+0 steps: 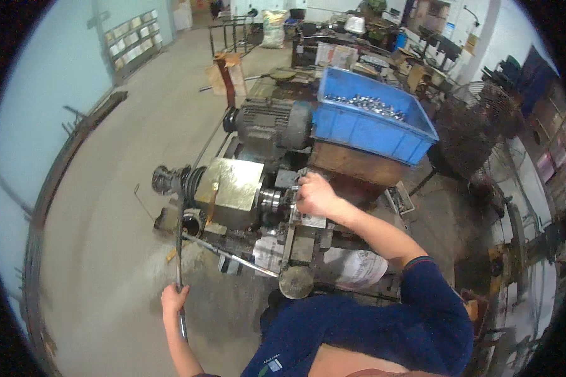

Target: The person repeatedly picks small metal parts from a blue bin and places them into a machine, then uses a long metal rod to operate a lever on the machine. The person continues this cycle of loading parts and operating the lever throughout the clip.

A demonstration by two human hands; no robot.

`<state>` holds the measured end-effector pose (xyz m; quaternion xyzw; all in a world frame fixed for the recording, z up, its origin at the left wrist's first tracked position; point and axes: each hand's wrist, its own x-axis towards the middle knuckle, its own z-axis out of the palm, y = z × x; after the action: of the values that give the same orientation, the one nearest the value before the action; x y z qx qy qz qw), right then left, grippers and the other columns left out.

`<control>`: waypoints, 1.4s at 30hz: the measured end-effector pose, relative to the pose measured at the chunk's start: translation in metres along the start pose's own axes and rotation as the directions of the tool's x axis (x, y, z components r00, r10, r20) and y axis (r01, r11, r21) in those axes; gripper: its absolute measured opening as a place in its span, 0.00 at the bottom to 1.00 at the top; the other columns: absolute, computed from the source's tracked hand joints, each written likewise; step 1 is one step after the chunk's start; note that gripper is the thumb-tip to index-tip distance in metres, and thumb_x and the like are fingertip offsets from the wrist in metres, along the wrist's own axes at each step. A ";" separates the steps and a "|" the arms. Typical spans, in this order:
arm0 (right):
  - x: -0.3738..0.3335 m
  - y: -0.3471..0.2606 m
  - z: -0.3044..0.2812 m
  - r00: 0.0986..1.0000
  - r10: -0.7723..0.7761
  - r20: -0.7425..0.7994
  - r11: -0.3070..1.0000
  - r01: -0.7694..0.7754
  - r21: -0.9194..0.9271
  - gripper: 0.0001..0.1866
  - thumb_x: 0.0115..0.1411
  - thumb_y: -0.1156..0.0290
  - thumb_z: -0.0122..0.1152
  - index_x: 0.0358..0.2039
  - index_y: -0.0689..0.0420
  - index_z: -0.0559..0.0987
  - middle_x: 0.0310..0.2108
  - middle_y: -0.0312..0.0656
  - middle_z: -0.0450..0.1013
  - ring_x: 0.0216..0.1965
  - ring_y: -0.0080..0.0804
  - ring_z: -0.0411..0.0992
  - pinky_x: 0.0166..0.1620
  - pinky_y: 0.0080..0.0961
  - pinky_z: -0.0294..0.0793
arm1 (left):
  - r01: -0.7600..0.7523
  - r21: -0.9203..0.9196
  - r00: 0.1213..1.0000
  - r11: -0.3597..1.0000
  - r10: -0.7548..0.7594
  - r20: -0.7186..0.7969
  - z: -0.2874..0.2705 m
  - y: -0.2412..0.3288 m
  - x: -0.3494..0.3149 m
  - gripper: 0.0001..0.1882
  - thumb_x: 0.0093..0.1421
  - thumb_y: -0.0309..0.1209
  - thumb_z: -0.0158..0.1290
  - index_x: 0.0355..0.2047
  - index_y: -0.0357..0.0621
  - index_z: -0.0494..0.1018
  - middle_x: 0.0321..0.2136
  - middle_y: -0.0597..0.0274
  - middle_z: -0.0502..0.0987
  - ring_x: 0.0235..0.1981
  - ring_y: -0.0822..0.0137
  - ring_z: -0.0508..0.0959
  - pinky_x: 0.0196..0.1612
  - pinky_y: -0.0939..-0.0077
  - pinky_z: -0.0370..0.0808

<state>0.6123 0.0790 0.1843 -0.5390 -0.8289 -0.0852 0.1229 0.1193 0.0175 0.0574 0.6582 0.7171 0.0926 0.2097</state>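
My left hand (pixel 174 297) is wrapped round a long metal lever (pixel 180 264), which runs up beside the left end of a small lathe-like machine (pixel 229 182). My right hand (pixel 316 195) is over the machine's work area, just right of its round metal chuck (pixel 271 201). Its fingers are curled together, and whatever is between them is hidden. Under this hand lies a metal block (pixel 309 220). A second shiny bar (pixel 236 259) slants down toward a round metal disc (pixel 296 282) close to my body.
Behind the machine sits an electric motor (pixel 267 122) with a belt. A blue crate (pixel 377 135) of small shiny metal parts rests on a brown box (pixel 352 164). To the right stands a caged fan (pixel 478 119). A long bar rack (pixel 53 188) follows the left wall.
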 end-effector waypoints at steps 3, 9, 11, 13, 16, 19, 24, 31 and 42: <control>-0.012 0.045 -0.057 0.927 -0.058 -0.370 0.996 0.079 0.042 0.07 0.29 0.65 0.57 0.10 0.55 0.75 0.22 0.43 0.67 0.29 0.42 0.65 0.33 0.35 0.66 | 0.228 -0.637 0.967 0.736 -0.093 0.239 0.019 0.003 0.028 0.10 0.48 0.29 0.52 0.26 0.32 0.72 0.15 0.60 0.72 0.15 0.72 0.72 0.19 0.77 0.69; -0.040 0.084 -0.156 0.774 0.209 -0.597 0.963 -0.270 -0.012 0.26 0.33 0.72 0.55 0.40 0.55 0.74 0.50 0.58 0.58 0.45 0.51 0.63 0.48 0.38 0.64 | 0.117 -0.626 0.993 0.771 -0.080 0.086 0.019 0.010 0.021 0.10 0.48 0.28 0.52 0.26 0.31 0.70 0.14 0.59 0.71 0.13 0.69 0.73 0.17 0.78 0.69; -0.064 0.080 -0.159 0.771 0.275 -0.575 0.959 -0.259 0.112 0.27 0.33 0.66 0.57 0.40 0.55 0.73 0.51 0.58 0.58 0.48 0.53 0.61 0.50 0.39 0.62 | 0.095 -0.614 0.995 0.784 -0.070 0.065 0.021 0.006 0.021 0.10 0.48 0.28 0.52 0.26 0.31 0.69 0.13 0.59 0.71 0.13 0.68 0.72 0.18 0.77 0.68; -0.102 0.072 -0.143 0.788 0.276 -0.550 0.960 -0.198 0.197 0.24 0.34 0.63 0.56 0.36 0.58 0.74 0.51 0.55 0.59 0.46 0.51 0.62 0.48 0.38 0.64 | 0.110 -0.629 0.993 0.770 -0.111 0.038 0.027 0.005 0.019 0.10 0.48 0.28 0.52 0.25 0.31 0.69 0.13 0.58 0.71 0.13 0.67 0.72 0.18 0.77 0.67; -0.176 0.058 -0.103 0.777 0.410 -0.477 0.905 -0.284 0.316 0.21 0.33 0.66 0.56 0.31 0.61 0.74 0.51 0.49 0.61 0.44 0.49 0.63 0.46 0.36 0.65 | 0.063 -0.600 0.998 0.797 -0.067 0.016 0.035 -0.007 0.022 0.11 0.48 0.29 0.52 0.25 0.32 0.68 0.13 0.57 0.71 0.14 0.67 0.71 0.19 0.76 0.67; -0.276 0.030 -0.029 0.619 0.693 -0.368 0.690 -0.424 0.586 0.18 0.33 0.69 0.56 0.28 0.62 0.76 0.45 0.47 0.68 0.41 0.47 0.67 0.43 0.33 0.67 | 0.110 -0.601 0.994 0.792 -0.092 0.061 0.040 -0.017 0.035 0.13 0.49 0.31 0.53 0.28 0.31 0.67 0.13 0.57 0.70 0.13 0.68 0.71 0.17 0.75 0.70; -0.416 -0.055 0.063 0.047 0.888 0.458 -0.046 -0.980 0.191 0.22 0.32 0.64 0.56 0.32 0.57 0.78 0.32 0.50 0.73 0.32 0.44 0.72 0.39 0.29 0.71 | 0.191 -0.606 0.981 0.772 -0.169 0.094 0.037 -0.029 0.036 0.13 0.50 0.32 0.52 0.20 0.31 0.68 0.10 0.54 0.69 0.06 0.69 0.65 0.11 0.77 0.66; -0.558 -0.121 0.101 -0.233 0.917 0.325 -0.293 -0.945 0.148 0.20 0.34 0.63 0.58 0.33 0.53 0.78 0.32 0.45 0.73 0.35 0.41 0.71 0.40 0.30 0.71 | 0.314 -0.454 0.949 0.834 -0.268 0.164 0.036 -0.004 0.038 0.11 0.45 0.28 0.52 0.19 0.27 0.70 0.11 0.53 0.69 0.10 0.68 0.67 0.13 0.78 0.64; -0.583 -0.064 0.068 -0.466 0.852 0.239 -0.481 -0.877 0.003 0.15 0.35 0.66 0.56 0.28 0.54 0.78 0.35 0.44 0.73 0.37 0.42 0.70 0.42 0.32 0.70 | 0.269 -0.503 0.959 0.821 -0.274 0.065 0.038 -0.002 0.032 0.11 0.43 0.28 0.49 0.15 0.28 0.65 0.11 0.53 0.67 0.09 0.65 0.67 0.11 0.74 0.65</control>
<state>0.7730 -0.4370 -0.0536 -0.9730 0.0245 0.1808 0.1413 0.1324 0.0429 0.0167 0.4703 0.7547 0.2504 0.3828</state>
